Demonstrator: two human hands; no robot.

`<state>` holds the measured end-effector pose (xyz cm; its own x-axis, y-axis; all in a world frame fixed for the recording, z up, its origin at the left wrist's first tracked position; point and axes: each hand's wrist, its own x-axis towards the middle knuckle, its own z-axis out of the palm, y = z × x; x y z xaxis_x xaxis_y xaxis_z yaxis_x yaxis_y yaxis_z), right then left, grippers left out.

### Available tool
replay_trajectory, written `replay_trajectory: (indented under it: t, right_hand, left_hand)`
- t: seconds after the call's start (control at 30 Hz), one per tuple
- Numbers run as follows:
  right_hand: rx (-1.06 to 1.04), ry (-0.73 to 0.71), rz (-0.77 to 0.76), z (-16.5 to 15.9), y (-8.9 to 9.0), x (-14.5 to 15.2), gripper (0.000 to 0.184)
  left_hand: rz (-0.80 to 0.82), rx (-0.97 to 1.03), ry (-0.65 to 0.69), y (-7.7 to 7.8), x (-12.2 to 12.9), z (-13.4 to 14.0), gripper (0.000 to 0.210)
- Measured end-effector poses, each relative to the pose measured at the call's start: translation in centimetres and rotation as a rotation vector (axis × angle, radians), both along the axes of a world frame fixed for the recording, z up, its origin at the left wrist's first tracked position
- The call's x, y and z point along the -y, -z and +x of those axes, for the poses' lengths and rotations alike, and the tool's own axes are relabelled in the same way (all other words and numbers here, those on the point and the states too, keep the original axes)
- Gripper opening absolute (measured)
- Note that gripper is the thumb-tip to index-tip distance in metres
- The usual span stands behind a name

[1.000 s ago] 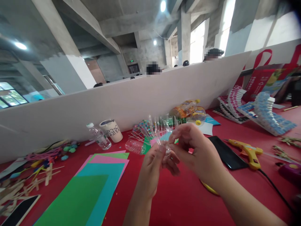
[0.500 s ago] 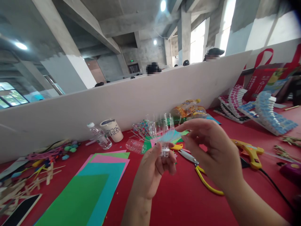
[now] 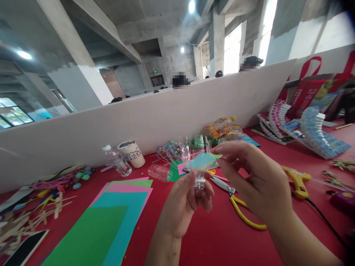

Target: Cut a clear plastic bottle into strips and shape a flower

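My left hand (image 3: 184,201) is closed around the neck of a clear plastic bottle top (image 3: 199,181). Its wall is cut into many thin strips that fan upward and outward. To the right, my right hand (image 3: 249,177) is curled, thumb and fingertips drawn close together at the edge of the strips. Whether a strip lies between those fingertips is too fine to make out. Behind the hands, scissors with yellow handles (image 3: 235,205) lie on the red table (image 3: 222,244), partly below my right hand.
Coloured paper sheets (image 3: 108,221) lie at left, near craft sticks (image 3: 57,207). A water bottle (image 3: 118,160), a paper cup (image 3: 132,154) and a clear bottle piece (image 3: 159,172) are farther back. At right are a yellow glue gun (image 3: 298,181) and its cord. A white partition (image 3: 155,118) borders the table.
Both hands and the cut bottle top have shifted slightly right and down. My left hand keeps its grip, and the right hand stays curled beside the strips.
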<state>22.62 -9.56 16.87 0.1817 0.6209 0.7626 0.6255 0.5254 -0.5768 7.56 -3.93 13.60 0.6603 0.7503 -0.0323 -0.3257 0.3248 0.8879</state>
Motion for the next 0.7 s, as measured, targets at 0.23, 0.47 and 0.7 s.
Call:
replay_trajectory:
  t: [0.23,0.47,0.7]
  right_hand:
    - [-0.015,0.08,-0.041,1.1,-0.4,-0.1,0.016]
    - [-0.143,0.036,-0.103,2.7,-0.6,-0.6,0.018]
    - [-0.162,0.007,-0.094,2.9,-0.2,-0.8,0.019]
  left_hand:
    - [0.01,-0.038,0.066,0.1,0.2,0.2,0.031]
    - [0.018,-0.102,0.135,0.4,0.2,0.4,0.035]
    - [0.012,-0.104,0.146,0.5,0.2,0.5,0.035]
